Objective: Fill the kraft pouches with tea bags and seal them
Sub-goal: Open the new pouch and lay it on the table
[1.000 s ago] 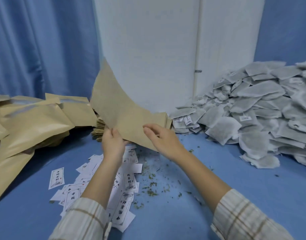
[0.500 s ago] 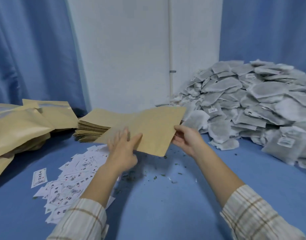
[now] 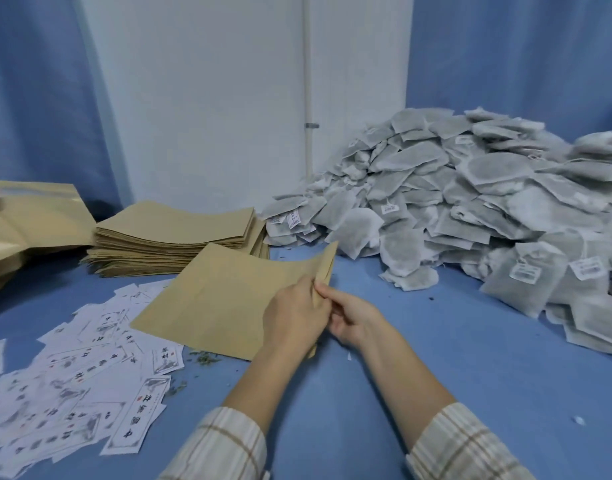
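Kraft paper fills the middle of the blue worktop (image 3: 436, 393): 1 flat pouch (image 3: 228, 303) now lies low over the worktop, its far right corner curling up, where half a second ago it was held up at chest height between the hands and a second ago it was being lifted off the stack. The left hand (image 3: 294, 317) lies over the pouch's right edge with fingers curled onto the paper, and the right hand (image 3: 353, 318) pinches that same edge from the other side; the 2 hands touch at the fingertips. To my eye they are working the mouth of the pouch apart, though the opening itself is hidden behind the left hand.

Behind the pouch, toward the back edge, sits the stack of empty pouches (image 3: 180, 237). A big heap of tea bags (image 3: 470, 202) covers the back right corner and the right edge, near the pouch but not touching it. Loose printed labels (image 3: 90, 375) spread over the front left, partly under the pouch, and bulkier kraft bags (image 3: 24, 220) lie at the left edge.

Filling has not started; no tea bag is in either hand.
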